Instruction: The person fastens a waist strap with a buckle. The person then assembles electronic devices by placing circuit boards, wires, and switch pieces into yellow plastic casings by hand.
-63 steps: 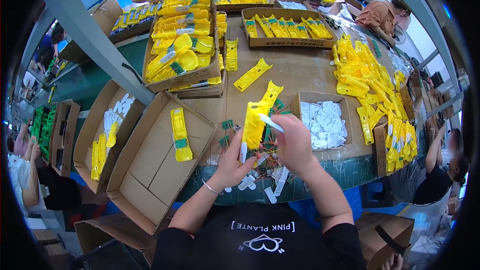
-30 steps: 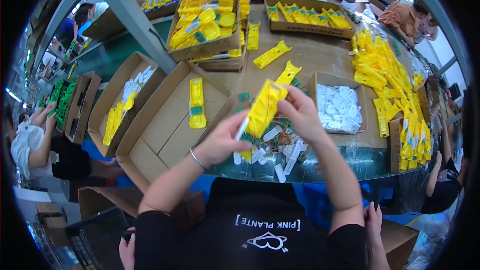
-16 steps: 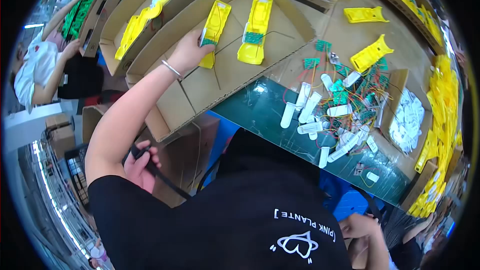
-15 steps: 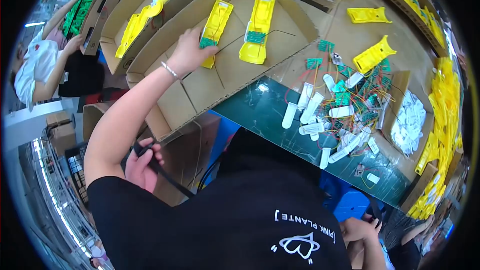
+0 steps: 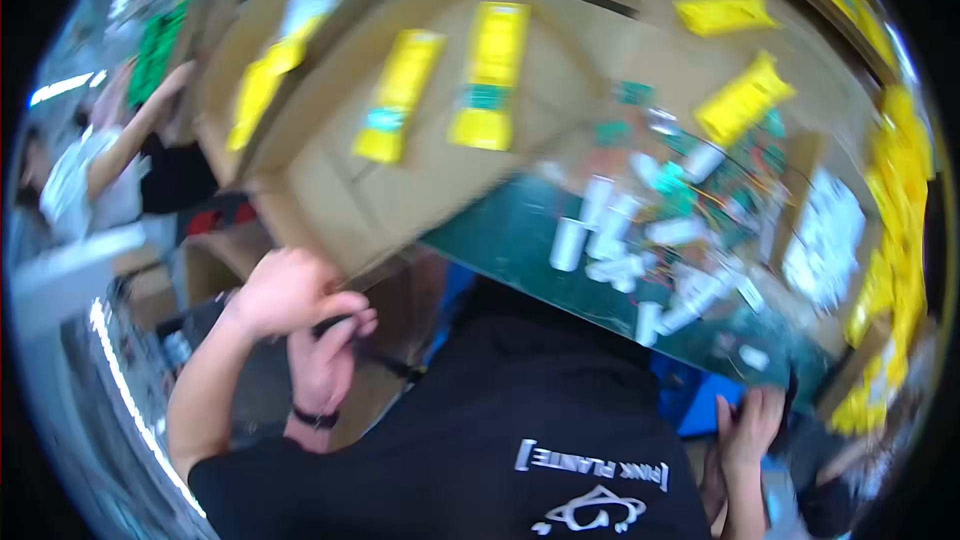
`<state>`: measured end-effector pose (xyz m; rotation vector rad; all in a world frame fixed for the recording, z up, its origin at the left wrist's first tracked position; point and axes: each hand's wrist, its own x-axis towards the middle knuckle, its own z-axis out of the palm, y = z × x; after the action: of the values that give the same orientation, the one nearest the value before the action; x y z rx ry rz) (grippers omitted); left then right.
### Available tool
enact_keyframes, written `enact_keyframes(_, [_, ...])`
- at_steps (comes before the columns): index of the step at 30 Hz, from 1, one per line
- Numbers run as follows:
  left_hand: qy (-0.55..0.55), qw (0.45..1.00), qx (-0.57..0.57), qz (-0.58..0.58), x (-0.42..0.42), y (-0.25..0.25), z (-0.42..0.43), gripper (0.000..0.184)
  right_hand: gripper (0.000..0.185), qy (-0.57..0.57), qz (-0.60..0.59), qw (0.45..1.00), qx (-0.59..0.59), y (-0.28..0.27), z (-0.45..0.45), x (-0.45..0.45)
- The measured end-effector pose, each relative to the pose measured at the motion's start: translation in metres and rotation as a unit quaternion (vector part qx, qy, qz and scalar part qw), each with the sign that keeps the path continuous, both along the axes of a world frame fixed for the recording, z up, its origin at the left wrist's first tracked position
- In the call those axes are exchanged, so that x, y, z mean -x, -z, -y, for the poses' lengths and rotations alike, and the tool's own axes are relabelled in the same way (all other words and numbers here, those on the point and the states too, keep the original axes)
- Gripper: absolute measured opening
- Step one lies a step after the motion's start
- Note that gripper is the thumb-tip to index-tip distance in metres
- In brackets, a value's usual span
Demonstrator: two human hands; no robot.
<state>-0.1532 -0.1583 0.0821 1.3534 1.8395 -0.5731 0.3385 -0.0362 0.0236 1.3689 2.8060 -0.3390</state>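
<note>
My left hand (image 5: 290, 292), blurred, is curled with its thumb and fingers at the end of a black strap (image 5: 332, 323). Right beneath it, another person's hand (image 5: 322, 370) with a dark wristband also grips that strap, which runs towards my black shirt. At the lower right, my right hand (image 5: 752, 425) is raised beside my body near a dark strap (image 5: 792, 390); blur hides its grip. Beyond my left hand, a cardboard tray (image 5: 390, 210) bears two yellow plastic housings, a left one (image 5: 408, 70) and a right one (image 5: 497, 35), each with a green circuit board.
On the green table (image 5: 490, 215) lies a tangled pile of white plastic parts (image 5: 600, 210), wires and circuit boards. Loose yellow housings (image 5: 745, 100) lie behind it. A box of white parts (image 5: 825, 240) and heaped yellow housings (image 5: 890, 210) line the right. A co-worker (image 5: 85, 175) is at far left.
My left hand has left the left housing in the tray and come back to the black strap beside the other person's hand. My right hand has risen slightly. The view has shifted and blurred.
</note>
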Motion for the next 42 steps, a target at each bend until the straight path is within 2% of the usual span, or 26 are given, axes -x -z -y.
enact_keyframes(3, [-0.014, 0.996, -0.064, 0.063, -0.019, -0.003, -0.005, 0.039, 0.028, 0.065, -0.019, 0.998, -0.016, -0.004, -0.011, -0.008])
enact_keyframes(4, [-0.044, 0.976, -0.136, 0.161, -0.017, 0.004, 0.006, 0.033, 0.027, 0.098, -0.031, 0.995, -0.015, -0.009, -0.014, -0.01])
enact_keyframes(5, [-0.067, 0.971, -0.059, 0.22, -0.016, 0.004, 0.003, 0.025, 0.026, 0.126, -0.048, 0.991, -0.015, -0.012, -0.015, -0.013])
enact_keyframes(6, [-0.027, 0.978, -0.023, 0.205, -0.02, 0.0, -0.001, 0.02, 0.024, 0.128, -0.027, 0.991, -0.012, -0.017, -0.021, -0.018])
enact_keyframes(8, [-0.052, 0.979, -0.024, 0.195, -0.022, 0.004, 0.006, 0.016, 0.022, 0.14, 0.001, 0.99, -0.017, -0.011, -0.006, -0.03])
enact_keyframes(9, [-0.053, 0.98, -0.007, 0.192, -0.022, 0.005, 0.006, 0.019, 0.021, 0.349, -0.288, 0.872, 0.186, 0.01, 0.018, -0.039])
enact_keyframes(10, [-0.032, 0.981, -0.036, 0.189, -0.021, 0.006, 0.013, 0.023, 0.023, 0.413, -0.383, 0.783, 0.263, 0.017, 0.029, -0.043])
enact_keyframes(12, [0.017, 0.99, -0.058, 0.13, -0.028, 0.009, 0.018, 0.029, 0.028, 0.542, -0.57, 0.519, 0.335, 0.026, 0.047, -0.045])
enact_keyframes(13, [0.021, 0.989, -0.06, 0.131, -0.025, 0.012, 0.026, 0.029, 0.026, 0.486, -0.455, 0.655, 0.359, 0.022, 0.036, -0.054])
enact_keyframes(14, [0.075, 0.993, -0.062, 0.061, -0.02, 0.022, 0.037, 0.028, 0.024, 0.411, -0.334, 0.772, 0.351, 0.013, 0.021, -0.057])
enact_keyframes(15, [0.129, 0.99, -0.06, -0.011, -0.021, 0.028, 0.042, 0.027, 0.022, 0.213, -0.042, 0.924, 0.314, -0.008, -0.008, -0.064])
enact_keyframes(17, [0.122, 0.989, -0.079, -0.028, -0.024, 0.028, 0.039, 0.019, 0.02, 0.217, -0.017, 0.921, 0.324, -0.009, -0.007, -0.054])
enact_keyframes(19, [-0.045, 0.997, -0.052, 0.047, -0.028, 0.023, 0.028, 0.012, 0.02, 0.171, -0.079, 0.938, 0.29, 0.005, -0.003, -0.051])
enact_keyframes(20, [-0.03, 0.997, -0.065, 0.021, -0.034, 0.021, 0.026, 0.011, 0.018, 0.275, -0.131, 0.875, 0.377, 0.003, 0.0, -0.043])
enact_keyframes(21, [0.029, 0.993, -0.111, -0.005, -0.032, 0.029, 0.038, 0.009, 0.017, 0.284, -0.13, 0.862, 0.399, 0.0, 0.001, -0.038])
enact_keyframes(22, [0.043, 0.995, -0.09, -0.025, -0.041, 0.025, 0.033, 0.008, 0.015, 0.284, -0.131, 0.849, 0.425, -0.001, 0.003, -0.034])
enact_keyframes(24, [0.07, 0.993, -0.092, 0.039, -0.056, 0.014, 0.02, 0.005, 0.019, 0.239, -0.152, 0.884, 0.371, -0.006, 0.013, -0.026])
enact_keyframes(26, [0.096, 0.984, -0.133, 0.068, -0.058, 0.017, 0.022, 0.004, 0.021, 0.212, -0.2, 0.878, 0.38, -0.008, 0.022, -0.019])
enact_keyframes(29, [0.025, 0.973, -0.154, 0.172, -0.06, 0.018, 0.01, 0.011, 0.019, 0.268, -0.303, 0.775, 0.486, -0.02, 0.025, 0.016])
enact_keyframes(31, [-0.039, 0.966, -0.132, 0.219, -0.063, 0.024, 0.006, 0.013, 0.017, 0.203, -0.285, 0.81, 0.471, -0.01, 0.024, 0.012])
enact_keyframes(34, [-0.109, 0.952, -0.111, 0.265, -0.067, 0.039, 0.008, 0.011, 0.012, 0.193, -0.252, 0.822, 0.474, -0.014, 0.025, 0.031])
enact_keyframes(36, [-0.317, 0.875, 0.022, 0.364, -0.073, 0.047, 0.015, 0.011, 0.01, 0.179, -0.227, 0.836, 0.467, -0.016, 0.029, 0.036])
enact_keyframes(38, [-0.384, 0.818, 0.075, 0.423, -0.072, 0.058, 0.03, 0.014, 0.009, 0.183, -0.224, 0.831, 0.475, -0.02, 0.032, 0.036])
enact_keyframes(40, [-0.433, 0.776, 0.055, 0.455, -0.074, 0.062, 0.047, 0.019, 0.005, 0.252, -0.262, 0.771, 0.524, -0.019, 0.039, 0.027])
enact_keyframes(41, [-0.43, 0.776, 0.055, 0.457, -0.072, 0.06, 0.051, 0.019, 0.005, 0.254, -0.262, 0.771, 0.522, -0.02, 0.041, 0.02])
enact_keyframes(42, [-0.464, 0.73, 0.077, 0.496, -0.068, 0.057, 0.055, 0.019, 0.004, 0.242, -0.226, 0.806, 0.491, -0.021, 0.043, 0.011])
